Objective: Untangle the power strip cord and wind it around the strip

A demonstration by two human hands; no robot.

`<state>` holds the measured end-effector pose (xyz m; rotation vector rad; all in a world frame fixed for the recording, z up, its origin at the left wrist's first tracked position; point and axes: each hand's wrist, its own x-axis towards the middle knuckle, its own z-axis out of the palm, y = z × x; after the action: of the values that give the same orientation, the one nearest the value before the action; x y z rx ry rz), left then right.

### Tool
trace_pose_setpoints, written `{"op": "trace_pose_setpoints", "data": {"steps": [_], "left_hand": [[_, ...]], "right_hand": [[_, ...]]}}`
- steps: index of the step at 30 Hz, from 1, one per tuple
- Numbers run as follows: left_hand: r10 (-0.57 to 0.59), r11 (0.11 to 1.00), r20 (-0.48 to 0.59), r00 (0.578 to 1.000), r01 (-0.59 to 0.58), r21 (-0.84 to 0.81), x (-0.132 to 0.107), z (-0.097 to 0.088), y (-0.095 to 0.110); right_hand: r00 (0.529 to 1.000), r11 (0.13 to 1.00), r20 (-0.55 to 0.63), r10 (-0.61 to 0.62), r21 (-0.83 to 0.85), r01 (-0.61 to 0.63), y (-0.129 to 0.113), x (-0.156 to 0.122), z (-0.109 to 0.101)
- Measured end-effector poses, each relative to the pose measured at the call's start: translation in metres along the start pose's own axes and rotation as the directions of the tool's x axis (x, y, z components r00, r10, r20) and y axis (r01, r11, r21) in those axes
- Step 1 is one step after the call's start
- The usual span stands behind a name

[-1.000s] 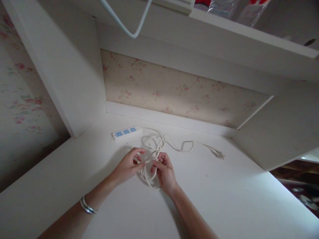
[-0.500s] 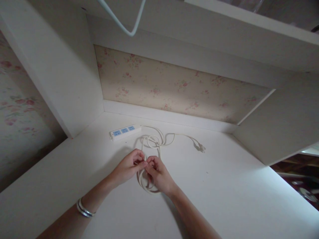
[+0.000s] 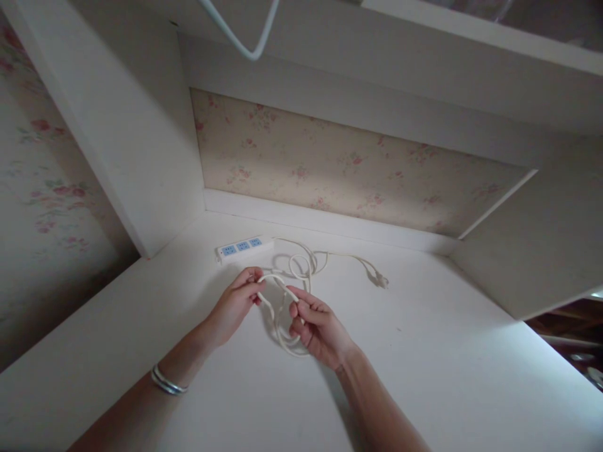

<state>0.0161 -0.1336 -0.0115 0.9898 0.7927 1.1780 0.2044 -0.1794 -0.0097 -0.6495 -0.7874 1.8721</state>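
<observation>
A white power strip (image 3: 245,250) with three blue socket faces lies toward the back left of the white desk top. Its pale cord (image 3: 286,347) runs off the right end in loose loops. My left hand (image 3: 239,300) pinches the cord between thumb and fingers, on the left of a raised loop. On the other side, my right hand (image 3: 316,319) is closed round the same cord, palm partly turned up. Part of the cord hangs in a curve below and between both hands. The plug (image 3: 380,280) rests on the desk to the right of the loops.
The white desk top (image 3: 443,351) is walled by a left side panel (image 3: 122,138) and a right panel (image 3: 532,238). A shelf (image 3: 377,69) overhangs the back. A light-coloured bent rod (image 3: 254,55) hangs down at the top. Floral wallpaper (image 3: 330,163) shows behind.
My hands were together on the cord; now they are apart, the right one further right and turned more palm-up. A cord loop now stretches between them. The view has shifted slightly.
</observation>
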Motion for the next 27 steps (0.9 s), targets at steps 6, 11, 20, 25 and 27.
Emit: {"op": "trace_pose_setpoints", "data": {"steps": [6,11,20,25,27], "left_hand": [[-0.043,0.985,-0.018,0.999,0.045,0.164,0.001,-0.003,-0.002],[-0.011,0.962,-0.094,0.996,0.036,0.27,0.005,-0.002,-0.006],[-0.179,0.983,0.107,0.978,0.174,0.055,0.002,-0.007,-0.016],[-0.169,0.986,0.128,0.977,0.168,0.025,-0.001,-0.001,-0.013],[-0.141,0.989,0.125,0.982,0.135,0.055,-0.001,0.001,-0.014]], "right_hand": [[0.975,0.995,0.214,0.068,-0.092,-0.05,-0.002,-0.013,-0.011],[0.916,0.96,0.374,0.147,-0.276,-0.042,-0.008,-0.024,-0.026],[0.735,0.802,0.469,0.49,-0.573,-0.168,-0.013,-0.018,-0.02],[0.912,0.885,0.236,0.336,-0.41,-0.22,-0.003,-0.01,-0.011],[0.969,0.927,0.033,0.244,-0.303,-0.223,0.001,-0.003,-0.011]]}}
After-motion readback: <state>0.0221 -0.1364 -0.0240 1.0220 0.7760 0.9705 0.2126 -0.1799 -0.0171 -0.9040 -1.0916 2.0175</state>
